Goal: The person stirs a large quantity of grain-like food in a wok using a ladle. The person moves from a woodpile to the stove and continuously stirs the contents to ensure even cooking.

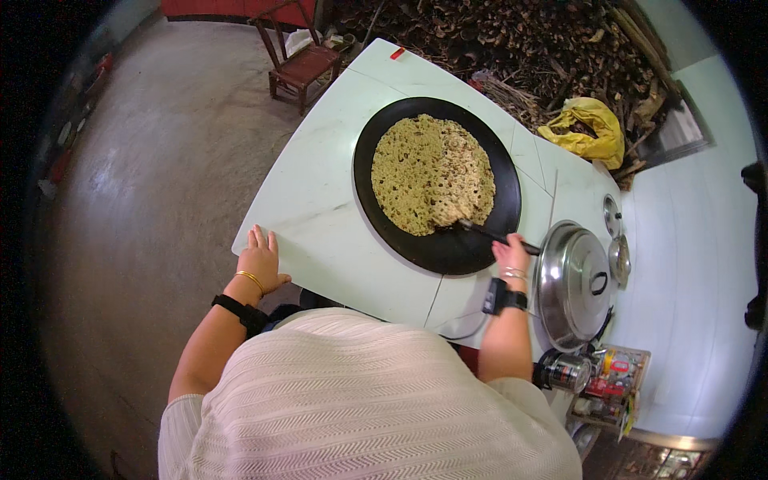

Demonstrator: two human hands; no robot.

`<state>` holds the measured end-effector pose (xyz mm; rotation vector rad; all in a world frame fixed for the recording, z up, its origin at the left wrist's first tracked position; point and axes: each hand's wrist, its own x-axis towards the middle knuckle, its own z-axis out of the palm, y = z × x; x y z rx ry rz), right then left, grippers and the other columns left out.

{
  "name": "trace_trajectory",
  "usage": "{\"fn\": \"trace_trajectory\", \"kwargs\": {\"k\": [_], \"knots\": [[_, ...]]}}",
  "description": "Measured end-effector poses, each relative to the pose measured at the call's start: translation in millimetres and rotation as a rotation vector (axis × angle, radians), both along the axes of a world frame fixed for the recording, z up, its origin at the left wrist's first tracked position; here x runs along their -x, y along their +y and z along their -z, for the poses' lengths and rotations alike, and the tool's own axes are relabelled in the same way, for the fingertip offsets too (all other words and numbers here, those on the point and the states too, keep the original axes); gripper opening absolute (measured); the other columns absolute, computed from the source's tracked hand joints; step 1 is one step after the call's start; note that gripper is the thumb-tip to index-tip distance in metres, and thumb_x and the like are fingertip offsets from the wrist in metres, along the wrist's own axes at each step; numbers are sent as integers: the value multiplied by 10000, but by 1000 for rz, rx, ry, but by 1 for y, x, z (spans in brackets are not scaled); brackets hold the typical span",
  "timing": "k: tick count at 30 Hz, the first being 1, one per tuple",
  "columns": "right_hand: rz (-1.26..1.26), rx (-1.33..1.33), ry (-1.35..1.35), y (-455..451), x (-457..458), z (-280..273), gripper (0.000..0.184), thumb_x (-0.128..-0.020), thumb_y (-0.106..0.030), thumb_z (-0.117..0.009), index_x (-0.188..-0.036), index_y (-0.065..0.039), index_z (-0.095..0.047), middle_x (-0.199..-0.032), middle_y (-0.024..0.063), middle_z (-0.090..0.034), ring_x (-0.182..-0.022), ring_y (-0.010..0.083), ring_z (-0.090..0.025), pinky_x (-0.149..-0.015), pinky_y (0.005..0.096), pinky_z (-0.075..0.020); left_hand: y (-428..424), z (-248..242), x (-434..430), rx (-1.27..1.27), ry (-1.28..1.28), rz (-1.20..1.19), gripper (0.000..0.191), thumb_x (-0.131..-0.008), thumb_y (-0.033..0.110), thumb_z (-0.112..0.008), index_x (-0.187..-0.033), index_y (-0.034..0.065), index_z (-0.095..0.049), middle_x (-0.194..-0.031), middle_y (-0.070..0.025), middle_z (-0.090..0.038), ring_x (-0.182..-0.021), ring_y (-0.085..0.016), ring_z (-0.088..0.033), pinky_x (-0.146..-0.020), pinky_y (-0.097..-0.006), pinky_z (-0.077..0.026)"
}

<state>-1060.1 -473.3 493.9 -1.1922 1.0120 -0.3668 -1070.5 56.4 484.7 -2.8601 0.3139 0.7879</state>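
Observation:
A wide, round black pan (pixel 396 235) rests on the white tiled counter (pixel 312 210). Spread across it is a layer of grain-like food (pixel 408 168) with dark bits through it, paler on the right side. My right hand (pixel 511 252) grips the black handle of a utensil (pixel 480 229) whose head is in the food at the near edge; the head's shape is hard to make out. Flat on the counter's left corner rests my left hand (pixel 259 261), fingers apart, holding nothing.
Right of the pan stands a large steel pot with its lid (pixel 579 282), with smaller lids behind, a glass jug (pixel 567 372) and a rack of packets (pixel 618 375) nearer. Beyond the counter are stacked firewood (pixel 540 48), a yellow bag (pixel 585 147) and a wooden chair (pixel 306 65).

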Motion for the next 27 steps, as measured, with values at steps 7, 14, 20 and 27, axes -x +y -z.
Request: {"fn": "trace_trajectory", "kwargs": {"k": [7, 14, 20, 27], "knots": [[-151, -234, -454, 24, -59, 64, 158, -842, 25, -612, -904, -86, -517, -888, 90, -606, -792, 215, -639, -742, 311, -570, -15, -22, -2, -75, 95, -57, 1141, -694, 673, -673, -1454, -38, -206, -1494, -326, -157, -1398, -391, -236, -1021, -388, -424], [-786, 588, -467, 30, -24, -7, 65, -795, 9, -655, -826, -4, -600, -1221, 201, -602, -1068, 257, -612, -918, 317, -455, 10, 33, 30, 478, -496, -415, 692, -770, 354, -716, -1322, 36, -446, -1393, -239, -405, -1289, -371, -404, -1045, -421, -373], [-1017, 656, -337, 5, 14, -83, 92, -778, -11, -670, -851, -30, -617, -1145, 171, -640, -1091, 228, -601, -936, 304, -436, 39, 80, 87, 952, -841, -956, 423, -858, 175, -663, -1219, 16, -511, -1168, -126, -570, -1055, -231, -561, -920, -341, -452], [-644, 673, -53, -67, 7, -138, 186, -838, -127, -677, -979, -28, -606, -813, 52, -634, -637, 132, -644, -519, 225, -503, 57, 89, 169, 1108, -904, -1249, 406, -913, 146, -604, -1259, 12, -440, -1138, -110, -564, -1008, -188, -562, -877, -310, -465]]}}
